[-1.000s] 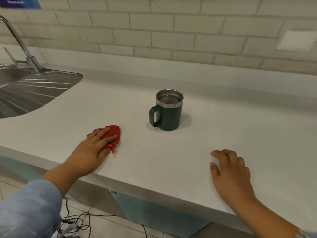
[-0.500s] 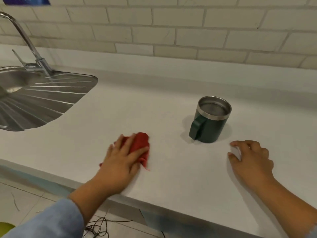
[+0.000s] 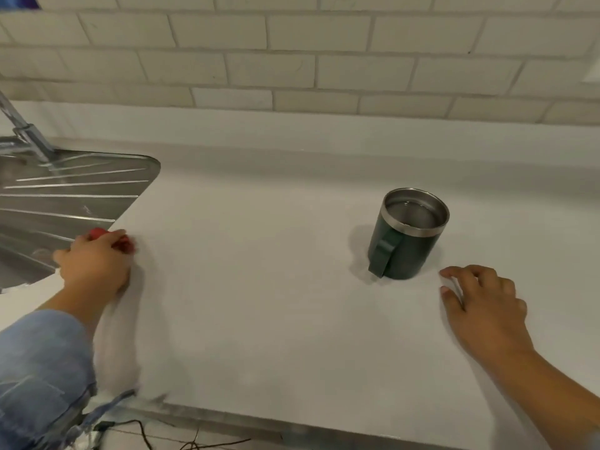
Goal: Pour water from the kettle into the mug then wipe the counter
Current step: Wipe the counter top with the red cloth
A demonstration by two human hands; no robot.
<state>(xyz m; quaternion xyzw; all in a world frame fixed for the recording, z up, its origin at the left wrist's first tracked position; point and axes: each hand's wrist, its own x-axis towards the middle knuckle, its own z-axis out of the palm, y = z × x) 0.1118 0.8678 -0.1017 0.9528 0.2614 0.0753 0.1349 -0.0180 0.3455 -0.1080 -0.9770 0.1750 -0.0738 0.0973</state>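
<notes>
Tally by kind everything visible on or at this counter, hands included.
mug: 1
cloth: 1
sink: 1
tap: 1
hands: 2 (left hand, right hand)
Total: 6

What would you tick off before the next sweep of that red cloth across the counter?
1. Cloth under control: ok. The left hand presses on the red cloth, at the edge of the sink.
2. Mug upright: ok. The mug stands on the counter, handle toward the camera.
3. Wiping path free: ok. The mug is well to the right of the cloth, apart from it.
4. Other hand out of the way: ok. The right hand rests on the counter beside the mug, not touching it.
5. Spills left to wipe: cannot tell. The white surface is too blurred.
</notes>
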